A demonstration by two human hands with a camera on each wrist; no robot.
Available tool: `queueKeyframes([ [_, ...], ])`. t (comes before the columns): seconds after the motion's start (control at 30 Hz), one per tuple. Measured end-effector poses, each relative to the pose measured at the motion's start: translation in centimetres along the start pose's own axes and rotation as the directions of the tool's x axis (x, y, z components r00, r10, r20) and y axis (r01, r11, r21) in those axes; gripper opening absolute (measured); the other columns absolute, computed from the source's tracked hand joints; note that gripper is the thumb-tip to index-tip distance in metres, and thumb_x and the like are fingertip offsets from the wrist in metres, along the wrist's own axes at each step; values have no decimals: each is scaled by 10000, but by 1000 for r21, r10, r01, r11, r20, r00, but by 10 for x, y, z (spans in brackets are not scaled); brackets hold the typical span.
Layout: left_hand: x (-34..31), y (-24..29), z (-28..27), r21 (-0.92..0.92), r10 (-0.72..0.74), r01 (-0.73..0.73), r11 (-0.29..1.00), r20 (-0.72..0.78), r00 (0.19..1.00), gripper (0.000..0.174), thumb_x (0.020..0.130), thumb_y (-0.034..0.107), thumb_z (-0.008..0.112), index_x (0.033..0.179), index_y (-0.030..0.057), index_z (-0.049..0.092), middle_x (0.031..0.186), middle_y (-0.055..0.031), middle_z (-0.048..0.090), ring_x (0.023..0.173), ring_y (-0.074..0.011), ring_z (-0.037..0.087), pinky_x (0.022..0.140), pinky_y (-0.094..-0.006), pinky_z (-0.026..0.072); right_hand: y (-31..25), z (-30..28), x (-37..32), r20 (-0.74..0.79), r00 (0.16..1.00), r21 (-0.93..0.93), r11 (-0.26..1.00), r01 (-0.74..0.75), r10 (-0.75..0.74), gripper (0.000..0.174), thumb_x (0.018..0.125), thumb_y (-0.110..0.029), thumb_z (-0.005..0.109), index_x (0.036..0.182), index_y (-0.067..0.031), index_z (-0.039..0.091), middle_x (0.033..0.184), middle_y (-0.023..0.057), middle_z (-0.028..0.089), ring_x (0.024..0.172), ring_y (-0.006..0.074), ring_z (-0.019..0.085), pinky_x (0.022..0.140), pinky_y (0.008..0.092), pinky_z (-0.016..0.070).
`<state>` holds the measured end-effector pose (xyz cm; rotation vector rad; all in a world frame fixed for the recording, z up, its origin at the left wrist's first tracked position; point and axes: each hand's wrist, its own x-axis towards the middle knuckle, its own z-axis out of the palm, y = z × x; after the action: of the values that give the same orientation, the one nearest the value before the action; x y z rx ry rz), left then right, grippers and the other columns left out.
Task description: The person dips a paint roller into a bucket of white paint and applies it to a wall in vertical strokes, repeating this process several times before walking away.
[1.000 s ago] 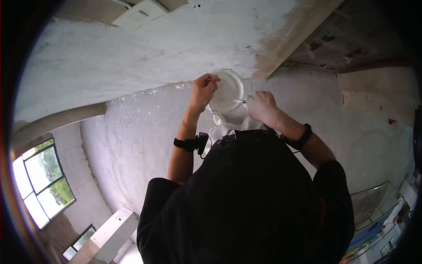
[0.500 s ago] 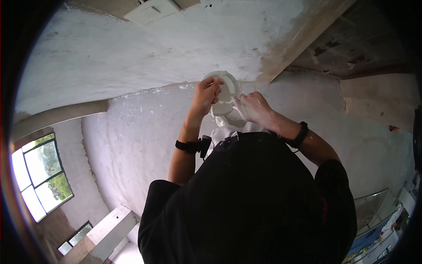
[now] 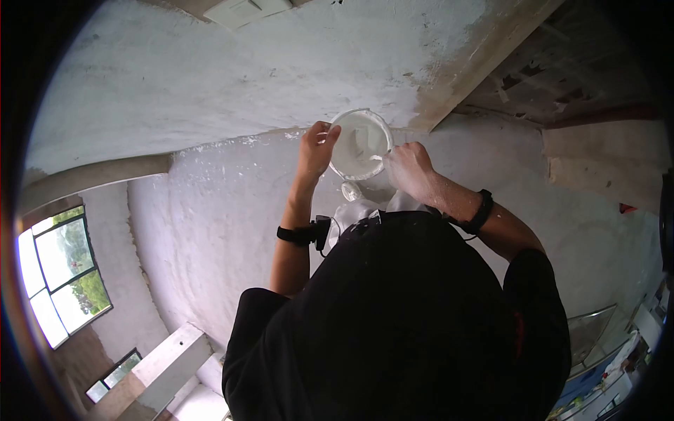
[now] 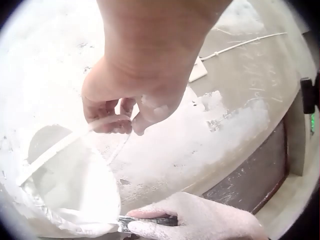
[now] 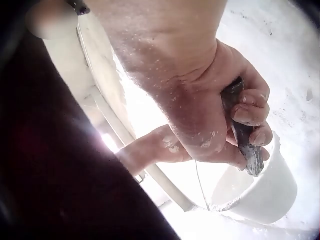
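Shifting left grip (image 3: 316, 149), bucket (image 3: 359, 144) mouth newly uncovered

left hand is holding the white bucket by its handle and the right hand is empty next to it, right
Not quite. The right hand is not empty: in the right wrist view it grips a dark-handled tool at the white bucket. The left hand does hold the bucket by its handle.
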<state>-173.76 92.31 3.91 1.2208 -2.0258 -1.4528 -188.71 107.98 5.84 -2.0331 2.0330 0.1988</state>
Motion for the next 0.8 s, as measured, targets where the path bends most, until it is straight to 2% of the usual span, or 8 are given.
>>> queueKeyframes([
  [0.03,0,-5,-2,-19,74,-74,997,-8,997,286,939,271,597,931,-15,613,848,-60,628,749,-117,571,631,-276,467,0,1,-3,-12,1000,10,1000,-17,17,81,722,-148,636,701,-159,713,641,36,669,663,172,688,567,304,489],
  [0.17,2,-25,-11,-86,40,-41,995,-20,999,290,948,304,588,980,16,603,959,-46,613,784,-110,552,654,-268,465,-1,10,-10,-88,995,7,999,-49,50,81,724,-146,634,720,-157,714,636,35,665,666,175,688,573,313,486],
  [0.23,-5,-18,-15,-242,-260,276,930,99,961,284,959,331,569,1026,55,590,1025,-19,591,862,-116,530,725,-306,467,-2,12,-13,-90,994,25,998,-61,63,86,725,-145,630,737,-156,715,644,39,668,678,182,688,588,318,488],
  [0.27,-6,-21,-15,-241,-260,276,930,99,961,284,959,331,569,1026,55,590,1025,-19,591,862,-116,530,725,-306,467,-2,12,-14,-90,994,25,998,-62,64,86,725,-145,630,737,-156,715,644,39,668,678,182,688,588,318,488],
  [0.47,-2,-46,-18,-141,-329,356,924,183,927,393,931,476,560,1097,119,571,1152,-33,538,1027,-184,479,850,-537,422,-7,22,-15,-30,996,19,997,-78,78,90,724,-150,630,734,-156,719,655,45,673,696,198,693,607,324,496],
  [0.53,-5,-47,-15,-246,-361,426,871,269,893,455,912,529,560,1143,137,550,1204,-62,514,1064,-249,473,903,-609,361,-6,25,-14,2,997,32,996,-79,78,85,717,-151,636,723,-155,720,658,52,677,695,199,693,609,324,497],
  [0.67,-7,-53,-12,-291,-368,454,842,304,879,459,910,528,564,1167,148,537,1203,-79,507,1094,-294,461,928,-641,320,-2,31,-15,11,998,23,997,-68,68,83,711,-150,640,719,-158,722,661,53,680,688,198,691,605,320,493],
  [0.8,-8,-65,-10,-280,-369,459,843,320,873,425,901,504,593,1138,153,556,1147,-48,520,1080,-231,475,921,-615,347,0,38,-17,-32,997,47,996,-72,73,84,718,-155,635,708,-168,717,653,46,677,679,194,689,602,320,493],
])
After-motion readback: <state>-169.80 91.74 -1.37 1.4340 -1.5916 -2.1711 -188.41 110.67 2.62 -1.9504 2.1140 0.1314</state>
